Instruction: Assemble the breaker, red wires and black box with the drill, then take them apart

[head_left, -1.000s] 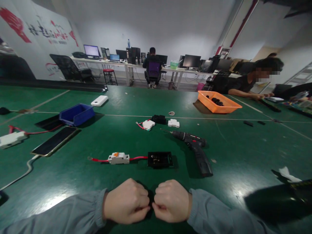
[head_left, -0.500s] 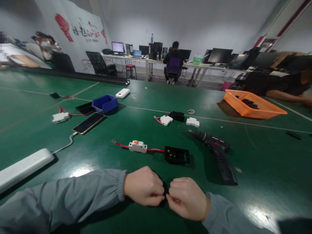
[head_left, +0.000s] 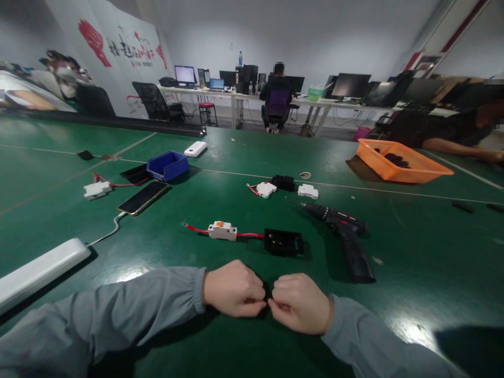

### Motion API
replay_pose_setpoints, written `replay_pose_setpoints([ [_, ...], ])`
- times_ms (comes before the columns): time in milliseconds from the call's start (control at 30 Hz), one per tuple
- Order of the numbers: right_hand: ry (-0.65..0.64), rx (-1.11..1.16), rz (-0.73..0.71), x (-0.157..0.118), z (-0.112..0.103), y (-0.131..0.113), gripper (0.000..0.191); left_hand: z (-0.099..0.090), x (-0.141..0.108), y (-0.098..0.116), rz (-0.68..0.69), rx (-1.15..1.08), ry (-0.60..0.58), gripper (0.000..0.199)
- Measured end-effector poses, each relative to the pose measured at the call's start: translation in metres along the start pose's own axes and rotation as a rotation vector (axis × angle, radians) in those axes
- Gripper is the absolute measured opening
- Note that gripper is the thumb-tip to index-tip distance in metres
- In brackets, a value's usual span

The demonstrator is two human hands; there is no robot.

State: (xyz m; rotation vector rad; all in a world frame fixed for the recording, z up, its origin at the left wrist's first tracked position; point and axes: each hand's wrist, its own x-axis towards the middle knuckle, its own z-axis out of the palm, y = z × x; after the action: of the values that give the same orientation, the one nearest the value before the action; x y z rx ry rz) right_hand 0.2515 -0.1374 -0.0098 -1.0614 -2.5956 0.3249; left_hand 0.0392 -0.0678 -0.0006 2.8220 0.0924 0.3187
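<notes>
My left hand (head_left: 236,290) rests on the green table (head_left: 165,325) as a loose fist. Close beside it lies my right hand (head_left: 300,304), curled the same way, the knuckles of both almost meeting. Nothing shows in either hand. Just beyond them is a black plastic box (head_left: 283,242) with metal terminals inside. A red wire (head_left: 250,235) joins it to a white circuit breaker (head_left: 222,231) with an orange switch; another red lead with a ring end leaves the breaker's left side. To the right a black cordless drill (head_left: 346,231) lies on its side, bit pointing left.
Farther back are another white breaker (head_left: 266,189), a white module (head_left: 307,191) and a black block (head_left: 283,182). At left are a blue bin (head_left: 168,166), a phone (head_left: 145,198) on a cable and a white power strip (head_left: 43,270). An orange basket (head_left: 421,170) with black parts stands right.
The view has shifted slightly, so the table's things sit a little higher and more to the left. Both hands keep their closed pose.
</notes>
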Motion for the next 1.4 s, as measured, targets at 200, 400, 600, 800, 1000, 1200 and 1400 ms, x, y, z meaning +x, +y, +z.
replay_pose_setpoints([
  [200, -0.001, 0.005, 0.004, -0.002, 0.0028, 0.0019, 0.03, 0.0015, -0.0004, -0.0009, 0.003, 0.001, 0.002, 0.025],
  [400, 0.001, 0.015, -0.001, -0.0019, 0.0025, 0.0017, 0.03, 0.002, -0.0008, -0.0005, 0.003, -0.001, 0.002, 0.024],
  [600, 0.0, 0.025, -0.002, -0.0005, -0.0001, 0.0007, 0.031, 0.0014, -0.0009, -0.0004, -0.001, -0.018, 0.005, 0.024],
  [800, 0.004, 0.016, -0.003, -0.0008, 0.0014, 0.0014, 0.03, 0.0004, 0.0003, 0.0007, -0.018, -0.018, -0.015, 0.025],
  [1000, 0.014, 0.014, -0.014, -0.0018, 0.0004, 0.0019, 0.03, -0.0012, 0.0022, 0.0011, -0.02, -0.024, -0.026, 0.026],
  [1200, 0.018, 0.009, -0.007, -0.001, -0.0016, 0.002, 0.031, -0.0033, 0.0041, 0.002, -0.005, -0.022, -0.02, 0.026],
  [1400, 0.004, -0.016, -0.014, 0.0006, -0.0048, 0.0002, 0.03, -0.002, 0.0025, 0.002, -0.012, -0.01, -0.019, 0.026],
])
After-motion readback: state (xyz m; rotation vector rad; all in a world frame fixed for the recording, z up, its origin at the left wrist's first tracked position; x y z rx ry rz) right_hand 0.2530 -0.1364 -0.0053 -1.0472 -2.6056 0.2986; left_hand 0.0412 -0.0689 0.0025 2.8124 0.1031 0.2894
